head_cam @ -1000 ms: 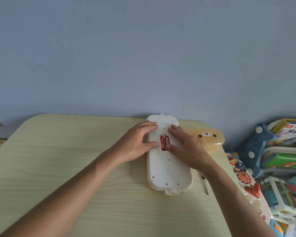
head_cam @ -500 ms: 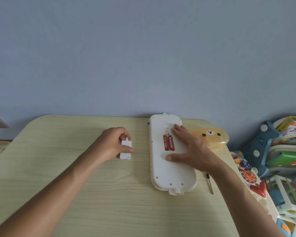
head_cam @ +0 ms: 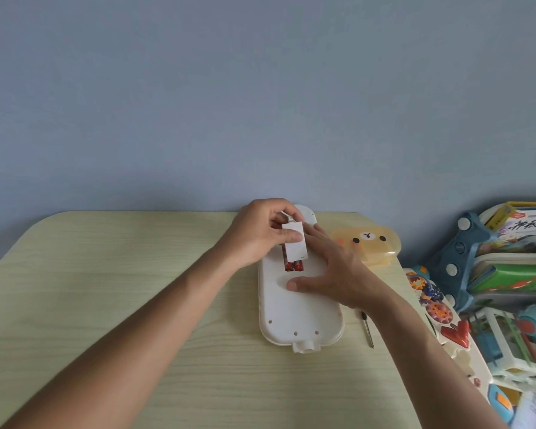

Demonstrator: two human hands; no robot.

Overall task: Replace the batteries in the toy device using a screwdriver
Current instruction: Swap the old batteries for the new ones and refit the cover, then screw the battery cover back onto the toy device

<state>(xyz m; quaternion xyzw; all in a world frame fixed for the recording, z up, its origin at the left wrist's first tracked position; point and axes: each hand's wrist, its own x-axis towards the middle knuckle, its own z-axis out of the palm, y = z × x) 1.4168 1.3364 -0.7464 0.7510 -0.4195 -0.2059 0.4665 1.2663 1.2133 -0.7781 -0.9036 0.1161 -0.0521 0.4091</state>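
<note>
White toy device [head_cam: 297,308] face down on the table [head_cam: 121,289], long axis toward 12 o'clock. Left hand [head_cam: 257,239], fingers curled, pinching the small white battery cover [head_cam: 294,247] over the open compartment, red batteries [head_cam: 293,266] showing at the cover's 6 o'clock edge (two, side by side). Right hand [head_cam: 331,270] flat on the device, fingers spread. Screwdriver [head_cam: 368,328] on the table at 3 o'clock of the device; yellow bear case [head_cam: 369,246] at 2 o'clock.

White toy device [head_cam: 300,308], white cover [head_cam: 294,246], red batteries [head_cam: 293,265]; pale wood-grain bench [head_cam: 121,274]; yellow bear-face box [head_cam: 369,243]; blue-grey wall [head_cam: 260,88].
</note>
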